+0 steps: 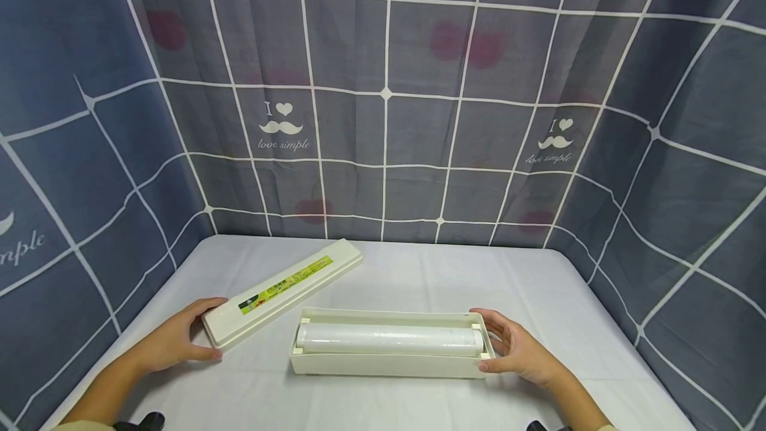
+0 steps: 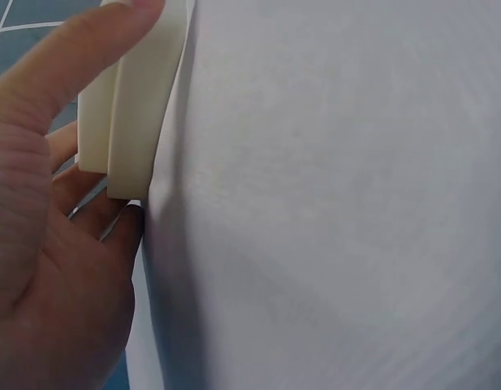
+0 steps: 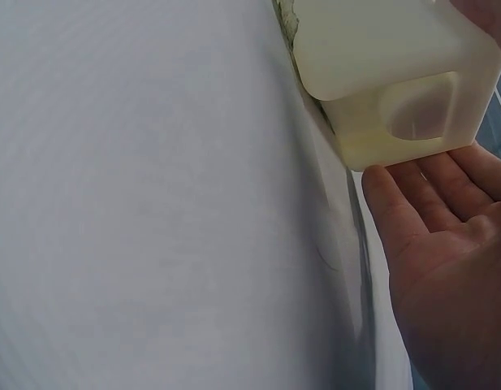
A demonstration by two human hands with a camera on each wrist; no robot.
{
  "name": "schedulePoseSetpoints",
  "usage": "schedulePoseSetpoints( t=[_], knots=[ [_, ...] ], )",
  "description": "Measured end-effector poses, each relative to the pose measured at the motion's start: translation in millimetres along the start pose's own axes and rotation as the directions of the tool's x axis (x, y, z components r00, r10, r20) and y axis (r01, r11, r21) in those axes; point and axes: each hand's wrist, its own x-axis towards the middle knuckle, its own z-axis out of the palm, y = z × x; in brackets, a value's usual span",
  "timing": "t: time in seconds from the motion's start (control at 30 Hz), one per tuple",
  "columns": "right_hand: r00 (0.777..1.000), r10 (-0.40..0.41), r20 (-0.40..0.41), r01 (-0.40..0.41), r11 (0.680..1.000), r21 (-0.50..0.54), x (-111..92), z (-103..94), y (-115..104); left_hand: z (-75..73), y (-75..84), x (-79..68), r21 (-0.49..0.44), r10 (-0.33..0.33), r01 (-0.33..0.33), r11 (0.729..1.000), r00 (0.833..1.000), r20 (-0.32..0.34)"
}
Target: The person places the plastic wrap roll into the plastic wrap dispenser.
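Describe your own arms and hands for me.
The left grip and right grip are bare human hands; no gloves or rings show. A pale yellowish left sleeve and right sleeve just show at the frame's bottom edge. Near them are a rounded black left piece and black right piece, both cut off.

- Head: I look forward and down, set back, table (image 1: 556, 291) and curtain (image 1: 347, 118) framed.
- Left wrist: close-up past left hand (image 2: 59, 252) to lid (image 2: 140, 114) end.
- Right wrist: close-up past right hand (image 3: 457, 268) to box (image 3: 388, 57) end.
- Head view shares both ends.
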Motion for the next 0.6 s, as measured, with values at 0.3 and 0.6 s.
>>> schedulePoseSetpoints(
  t=[0.3,0.6],
  knots=[
    [1.000,0.023,0.003,-0.023,1.000,0.012,0.1,0.8,-1.3,2.0,-0.9,1.3,-0.016,-0.041,0.041,0.999,0.999,0.011],
    [1.000,0.028,-0.001,-0.028,1.000,0.013,0.0,1.1,-2.4,2.3,-0.6,4.6,-0.045,-0.063,0.064,0.997,0.997,0.033]
  ],
)
